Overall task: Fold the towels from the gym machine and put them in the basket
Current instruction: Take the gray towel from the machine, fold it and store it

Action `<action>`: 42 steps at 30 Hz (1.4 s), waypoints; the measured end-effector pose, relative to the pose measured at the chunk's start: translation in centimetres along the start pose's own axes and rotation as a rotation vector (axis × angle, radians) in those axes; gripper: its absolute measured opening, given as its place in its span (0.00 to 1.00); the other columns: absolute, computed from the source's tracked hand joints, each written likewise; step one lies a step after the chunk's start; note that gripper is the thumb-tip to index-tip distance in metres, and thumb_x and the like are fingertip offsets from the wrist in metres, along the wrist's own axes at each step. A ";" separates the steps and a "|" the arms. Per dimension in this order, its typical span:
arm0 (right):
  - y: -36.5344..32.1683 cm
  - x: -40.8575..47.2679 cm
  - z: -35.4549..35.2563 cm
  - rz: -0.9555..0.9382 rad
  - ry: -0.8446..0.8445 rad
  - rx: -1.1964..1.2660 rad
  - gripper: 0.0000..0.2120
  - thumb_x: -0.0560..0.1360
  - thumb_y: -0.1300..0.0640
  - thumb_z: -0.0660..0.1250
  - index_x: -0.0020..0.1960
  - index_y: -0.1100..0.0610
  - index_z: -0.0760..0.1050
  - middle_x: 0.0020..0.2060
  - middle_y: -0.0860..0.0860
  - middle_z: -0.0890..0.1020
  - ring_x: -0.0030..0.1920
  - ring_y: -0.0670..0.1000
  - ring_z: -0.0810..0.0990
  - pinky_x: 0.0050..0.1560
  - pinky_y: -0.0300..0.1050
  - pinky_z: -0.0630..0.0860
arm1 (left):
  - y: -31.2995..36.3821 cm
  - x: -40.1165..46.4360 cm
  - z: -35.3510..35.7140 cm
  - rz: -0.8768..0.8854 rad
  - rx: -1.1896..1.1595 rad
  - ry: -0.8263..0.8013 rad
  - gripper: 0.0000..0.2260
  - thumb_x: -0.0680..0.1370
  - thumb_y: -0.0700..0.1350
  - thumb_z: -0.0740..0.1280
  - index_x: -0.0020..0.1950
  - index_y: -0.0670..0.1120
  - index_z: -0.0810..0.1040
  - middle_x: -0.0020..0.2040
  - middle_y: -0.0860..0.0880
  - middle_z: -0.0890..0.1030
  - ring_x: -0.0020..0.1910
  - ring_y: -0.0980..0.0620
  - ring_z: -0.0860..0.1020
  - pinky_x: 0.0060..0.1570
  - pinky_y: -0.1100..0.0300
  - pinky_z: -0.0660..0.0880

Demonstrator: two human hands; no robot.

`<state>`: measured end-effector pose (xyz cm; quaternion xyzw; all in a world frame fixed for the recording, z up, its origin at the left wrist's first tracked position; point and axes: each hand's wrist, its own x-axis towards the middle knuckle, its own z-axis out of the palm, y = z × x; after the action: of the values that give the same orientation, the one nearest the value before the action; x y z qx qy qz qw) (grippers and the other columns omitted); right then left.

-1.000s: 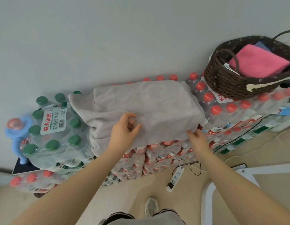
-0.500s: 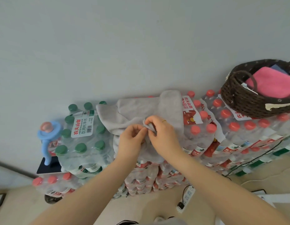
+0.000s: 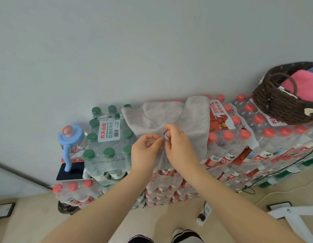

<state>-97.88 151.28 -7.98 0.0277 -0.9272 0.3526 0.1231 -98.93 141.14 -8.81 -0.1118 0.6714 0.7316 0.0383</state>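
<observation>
Nearby, basket (image 3: 282,106) – pink towel (image 3: 297,81), water packs (image 3: 227,137)

Basket (image 3: 282,106) cut by right edge

A single wide-angle head camera looks steeply down and forward from close above stacked water-bottle packs (image 3: 227,155) against a wall (image 3: 134,50), with floor (image 3: 38,216) along the bottom edge.
</observation>
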 end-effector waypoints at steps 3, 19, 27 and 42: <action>-0.5 0.1 0.1 0.057 -0.011 0.066 0.15 0.75 0.65 0.62 0.61 0.60 0.69 0.49 0.53 0.75 0.48 0.51 0.74 0.48 0.41 0.72 | 0.0 0.2 -0.3 0.058 0.076 0.011 0.08 0.72 0.39 0.71 0.37 0.51 0.80 0.33 0.53 0.83 0.35 0.58 0.80 0.41 0.67 0.77; 0.2 0.4 -0.8 0.129 0.068 0.158 0.09 0.74 0.65 0.63 0.51 0.56 0.72 0.39 0.45 0.73 0.39 0.44 0.71 0.44 0.37 0.71 | 0.3 -0.3 1.1 -0.138 -0.208 -0.160 0.05 0.75 0.39 0.67 0.49 0.40 0.79 0.42 0.44 0.83 0.41 0.52 0.81 0.45 0.62 0.79; 0.9 2.3 -2.9 0.188 0.003 0.058 0.05 0.75 0.59 0.65 0.47 0.57 0.79 0.43 0.51 0.80 0.39 0.41 0.74 0.38 0.28 0.66 | 1.5 0.5 2.5 -0.322 -0.299 -0.255 0.05 0.77 0.43 0.64 0.49 0.43 0.79 0.44 0.48 0.82 0.42 0.55 0.79 0.44 0.66 0.77; -2.4 0.2 -2.7 -0.048 0.269 -0.257 0.20 0.76 0.60 0.61 0.69 0.56 0.67 0.63 0.53 0.73 0.51 0.59 0.79 0.35 0.47 0.74 | 8.1 1.5 1.2 -0.133 -0.358 -0.328 0.10 0.80 0.36 0.57 0.44 0.46 0.74 0.30 0.51 0.78 0.28 0.58 0.76 0.33 0.68 0.77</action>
<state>-97.16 151.27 -4.39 -0.0134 -0.9389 0.2288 0.2568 -102.22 141.40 -1.11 -0.0402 0.5070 0.8432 0.1743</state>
